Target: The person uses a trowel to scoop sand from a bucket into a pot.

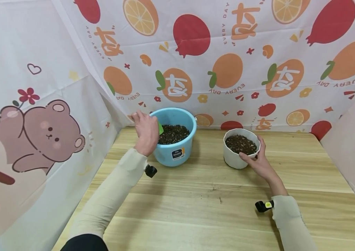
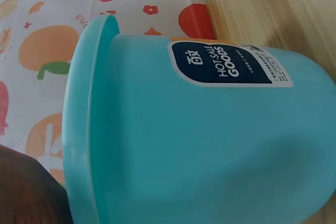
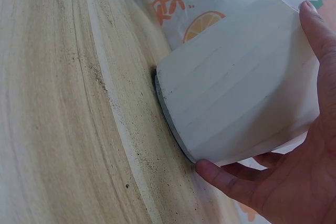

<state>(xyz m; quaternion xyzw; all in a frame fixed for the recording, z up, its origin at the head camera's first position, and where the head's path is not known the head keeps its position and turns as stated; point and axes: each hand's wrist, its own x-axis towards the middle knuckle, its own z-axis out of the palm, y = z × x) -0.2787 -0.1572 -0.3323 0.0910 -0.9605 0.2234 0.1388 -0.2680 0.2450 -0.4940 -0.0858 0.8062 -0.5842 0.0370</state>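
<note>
Two hands busy: my left hand (image 1: 146, 131) pinches a green scoop (image 1: 160, 128) over the blue bucket (image 1: 177, 153), my right hand (image 1: 260, 161) cups the soil-filled white pot (image 1: 235, 157) right of it—heavy, breakable, best gripped round its ribbed wall.

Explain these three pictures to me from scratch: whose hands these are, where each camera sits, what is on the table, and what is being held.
No machine here: a person works with two bare hands, wearing one camera on the head and one on each wrist.

The wide picture is the head view, looking down at a wooden table with fruit-print cloth behind it. On it stand a blue bucket of dark soil and a white pot, also filled with soil.

The left hand is over the bucket's rim, holding something green, mostly hidden; I cannot tell what it is. The right hand holds the pot's side.

The left wrist view shows the bucket's wall and label close up. The right wrist view shows fingers around the pot.
</note>
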